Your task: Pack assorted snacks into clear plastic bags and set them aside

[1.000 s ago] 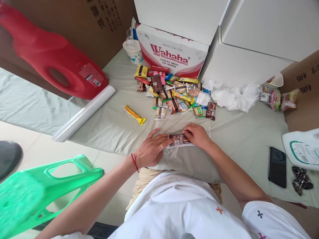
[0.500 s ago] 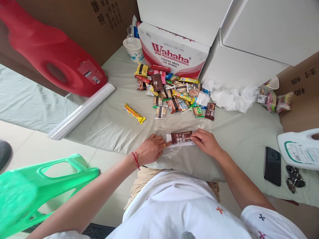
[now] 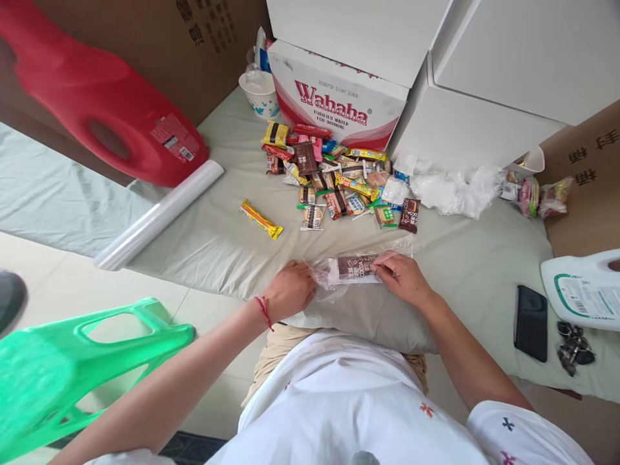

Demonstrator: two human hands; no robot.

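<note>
A brown cocoa snack packet (image 3: 356, 268) lies on clear plastic film (image 3: 334, 290) at the near edge of the padded surface, with a white strip along its near side. My left hand (image 3: 293, 285) is closed on the film's left end, which is bunched and drawn partly over the packet. At the packet's right end, my right hand (image 3: 401, 276) has thumb and fingers pinched together on the packet and film there. How much of each is between those fingertips is hidden.
A heap of wrapped snacks (image 3: 334, 177) lies before the Wahaha carton (image 3: 339, 97). Left are a yellow snack stick (image 3: 261, 219), a film roll (image 3: 159, 216) and a red jug (image 3: 111, 110). Right are crumpled plastic (image 3: 458, 190), a phone (image 3: 531, 323) and keys (image 3: 575, 349). A green stool (image 3: 53, 368) stands low left.
My left hand has come off the packet's left end and shifted slightly left, taking up the film. The film now rises over the packet. My right hand stays nearly in place.
</note>
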